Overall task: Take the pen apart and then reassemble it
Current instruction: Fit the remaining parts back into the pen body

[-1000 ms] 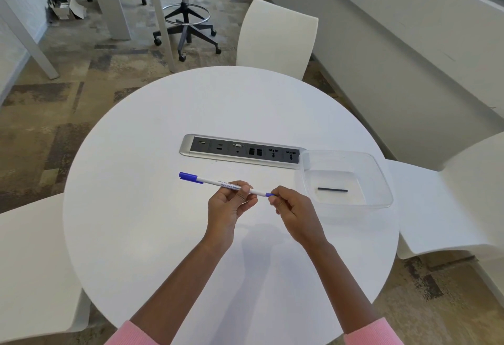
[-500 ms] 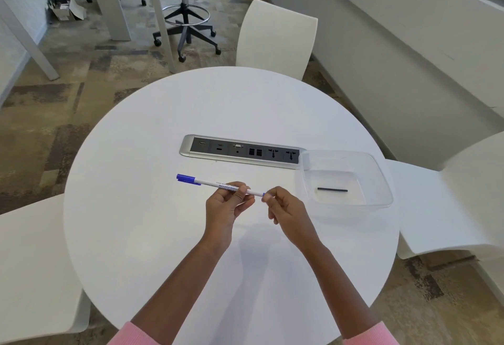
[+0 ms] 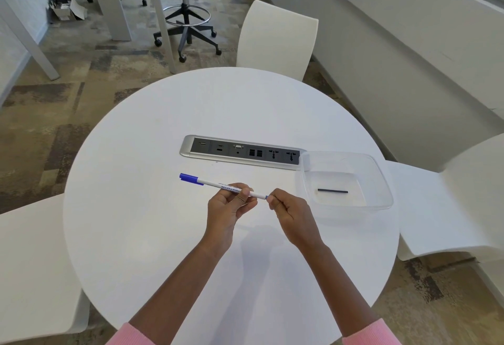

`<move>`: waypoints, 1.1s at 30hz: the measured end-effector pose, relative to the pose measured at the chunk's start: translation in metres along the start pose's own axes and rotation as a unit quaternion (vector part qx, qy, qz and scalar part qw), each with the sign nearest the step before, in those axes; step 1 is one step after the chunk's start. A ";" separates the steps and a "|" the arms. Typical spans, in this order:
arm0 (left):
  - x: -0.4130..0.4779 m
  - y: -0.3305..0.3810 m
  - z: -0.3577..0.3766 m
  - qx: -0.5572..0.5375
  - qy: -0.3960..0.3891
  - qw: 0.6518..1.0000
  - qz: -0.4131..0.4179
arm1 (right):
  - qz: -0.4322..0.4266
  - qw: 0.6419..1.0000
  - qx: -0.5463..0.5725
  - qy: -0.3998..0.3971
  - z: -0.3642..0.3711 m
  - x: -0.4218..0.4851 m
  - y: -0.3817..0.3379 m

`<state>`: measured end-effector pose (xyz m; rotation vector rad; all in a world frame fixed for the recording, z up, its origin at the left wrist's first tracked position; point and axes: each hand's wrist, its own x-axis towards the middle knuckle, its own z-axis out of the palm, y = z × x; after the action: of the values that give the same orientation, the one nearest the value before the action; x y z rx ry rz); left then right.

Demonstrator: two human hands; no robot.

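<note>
The right hand [image 3: 293,215] has slid back along the pen [image 3: 222,186], now pinching its blue end piece. The left hand [image 3: 227,208] pinches the barrel. Looks ready to pull the end off.

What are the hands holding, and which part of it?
The left hand grips the pen around the middle of its white barrel; the right hand pinches its blue end, opposite the cap.

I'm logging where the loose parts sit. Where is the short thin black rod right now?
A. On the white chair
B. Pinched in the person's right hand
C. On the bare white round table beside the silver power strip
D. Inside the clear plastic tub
D: the short thin black rod lies flat on the bottom of the clear plastic tub, apart from both hands, which hold the blue-capped white pen.
</note>
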<state>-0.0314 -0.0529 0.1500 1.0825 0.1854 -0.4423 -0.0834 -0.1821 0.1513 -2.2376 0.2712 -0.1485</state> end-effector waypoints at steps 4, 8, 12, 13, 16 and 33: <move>0.000 0.000 0.001 0.014 -0.007 1.000 0.004 | 0.092 0.980 0.172 -0.043 0.002 0.005 -0.001; 0.001 0.000 0.001 0.006 -0.001 1.000 0.007 | 0.125 0.964 0.229 -0.049 0.001 0.004 -0.007; 0.002 0.002 0.001 -0.006 0.010 1.000 0.007 | 0.065 0.991 0.119 -0.009 0.004 -0.004 -0.008; 0.001 0.002 0.001 -0.006 0.011 1.000 0.007 | 0.051 0.994 0.097 -0.002 0.004 -0.006 -0.007; 0.000 0.001 0.001 -0.001 0.010 1.000 0.003 | 0.009 0.999 0.035 0.023 0.003 -0.006 -0.003; -0.001 0.002 0.007 0.033 -0.025 0.999 0.010 | 0.181 0.928 0.312 -0.088 -0.006 0.004 -0.010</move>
<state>-0.0316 -0.0580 0.1554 1.1351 0.1161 -0.4587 -0.0795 -0.1816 0.1629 -1.5254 0.4623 0.1492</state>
